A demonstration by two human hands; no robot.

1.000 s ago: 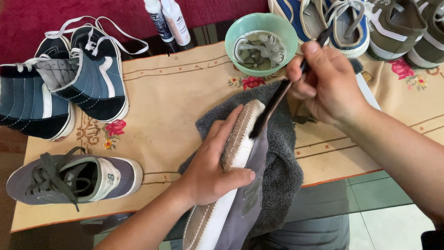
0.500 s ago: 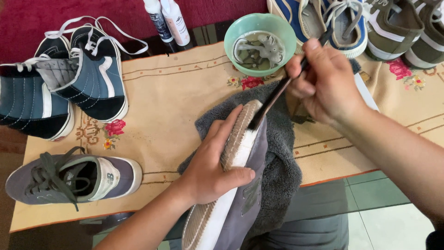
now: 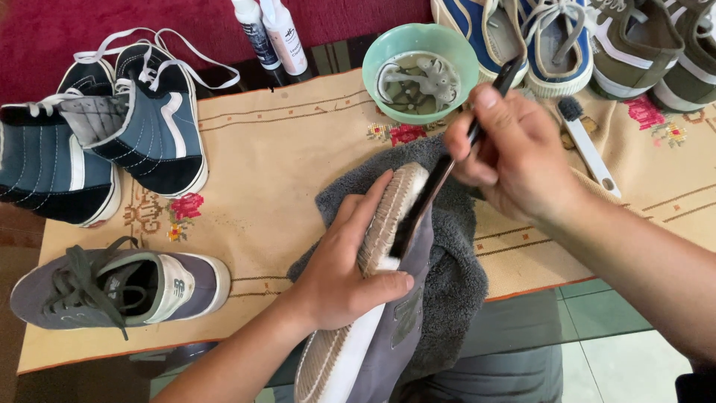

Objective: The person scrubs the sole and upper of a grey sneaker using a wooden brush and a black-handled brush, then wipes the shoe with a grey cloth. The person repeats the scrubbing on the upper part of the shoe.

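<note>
My left hand (image 3: 350, 269) grips a grey sneaker (image 3: 373, 351) turned on its side, tan sole up, resting on a dark grey towel (image 3: 455, 261). My right hand (image 3: 514, 157) holds a black brush (image 3: 429, 201) by the handle. The bristle end presses against the white edge of the sole, just above my left thumb. A mint green bowl (image 3: 447, 52) of cloudy water stands just beyond the towel.
The matching grey sneaker (image 3: 112, 287) lies at the left. A pair of navy high-tops (image 3: 104, 142) sits behind it. Two white bottles (image 3: 268, 33), blue and olive shoes (image 3: 597, 37) and a white-handled brush (image 3: 589, 145) line the far side of the embroidered beige cloth (image 3: 283, 157).
My right hand has drawn the brush down along the sole edge toward my left thumb. The left hand and the shoe stay put.
</note>
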